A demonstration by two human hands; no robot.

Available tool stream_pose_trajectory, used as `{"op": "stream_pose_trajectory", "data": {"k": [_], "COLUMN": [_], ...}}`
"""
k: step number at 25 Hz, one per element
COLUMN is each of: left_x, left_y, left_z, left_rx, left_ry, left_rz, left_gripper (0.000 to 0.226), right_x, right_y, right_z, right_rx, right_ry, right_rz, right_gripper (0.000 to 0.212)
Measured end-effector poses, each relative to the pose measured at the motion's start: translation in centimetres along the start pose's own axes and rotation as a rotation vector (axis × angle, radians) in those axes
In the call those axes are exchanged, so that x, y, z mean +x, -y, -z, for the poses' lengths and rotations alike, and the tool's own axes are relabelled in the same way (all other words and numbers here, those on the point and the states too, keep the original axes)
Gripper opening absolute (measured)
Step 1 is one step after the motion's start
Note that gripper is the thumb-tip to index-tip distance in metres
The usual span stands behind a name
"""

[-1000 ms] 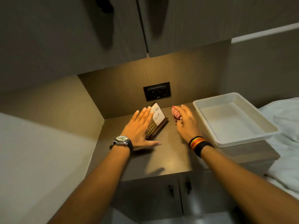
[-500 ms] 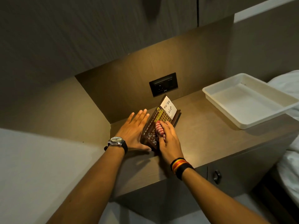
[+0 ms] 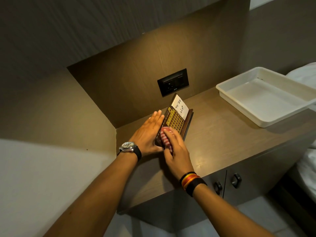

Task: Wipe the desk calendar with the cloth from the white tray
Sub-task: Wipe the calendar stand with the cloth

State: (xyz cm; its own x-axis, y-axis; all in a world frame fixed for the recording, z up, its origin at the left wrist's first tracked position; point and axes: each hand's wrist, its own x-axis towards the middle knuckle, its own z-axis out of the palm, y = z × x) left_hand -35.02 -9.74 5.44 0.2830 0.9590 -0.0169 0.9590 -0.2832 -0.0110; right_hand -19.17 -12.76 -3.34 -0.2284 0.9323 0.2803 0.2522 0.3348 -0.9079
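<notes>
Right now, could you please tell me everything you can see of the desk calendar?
The desk calendar is a dark brown board with a yellow date grid, a month strip and a white "To Do List" note. It stands tilted on the counter. The left hand steadies its left edge; the right hand presses a red-and-white cloth on its lower part.

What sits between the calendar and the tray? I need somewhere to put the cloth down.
Nothing: the head view shows bare desk between the calendar and the tray.
</notes>
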Motion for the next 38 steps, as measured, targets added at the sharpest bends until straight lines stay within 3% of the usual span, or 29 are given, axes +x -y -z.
{"op": "stream_pose_trajectory", "data": {"k": [3, 7, 12, 16, 22, 27, 33, 38], "left_x": [-0.3, 0.2, -0.4, 0.2, -0.5, 0.4, 0.4, 0.7], "left_y": [-0.3, -1.2, -0.9, -1.5, -1.6, -2.2, -2.4, -3.0], "left_z": [-0.2, -0.5, -0.9, -0.9, -0.9, -0.8, -0.7, -0.8], "left_rx": [-0.009, -0.053, -0.107, -0.096, -0.131, -0.104, -0.112, -0.123], "left_ry": [-0.002, -0.034, -0.048, -0.049, -0.062, -0.058, -0.054, -0.073], "left_rz": [0.018, 0.033, 0.04, 0.052, 0.048, 0.056, 0.067, 0.096], "left_gripper": [0.14, 0.133, 0.127, 0.136, 0.122, 0.138, 0.134, 0.134], "right_x": [-1.2, 2.5, -2.6, 2.3, -3.1, 2.2, -2.1, 0.9], "right_y": [-1.2, 0.9, -0.6, -0.2, -1.6, -1.5, -2.8, -1.5], "right_z": [1.1, 1.0, 1.0, 1.7, 1.2, 1.8, 1.7, 1.4], "right_rx": [-0.025, 0.02, -0.066, -0.054, -0.135, -0.108, -0.098, -0.018], "right_ry": [0.06, -0.085, 0.048, -0.076, 0.027, -0.107, -0.021, -0.13], "right_rz": [0.06, -0.069, 0.144, -0.04, 0.196, -0.039, 0.076, -0.058], "right_gripper": [0.066, 0.067, 0.066, 0.064, 0.069, 0.065, 0.065, 0.058]}}
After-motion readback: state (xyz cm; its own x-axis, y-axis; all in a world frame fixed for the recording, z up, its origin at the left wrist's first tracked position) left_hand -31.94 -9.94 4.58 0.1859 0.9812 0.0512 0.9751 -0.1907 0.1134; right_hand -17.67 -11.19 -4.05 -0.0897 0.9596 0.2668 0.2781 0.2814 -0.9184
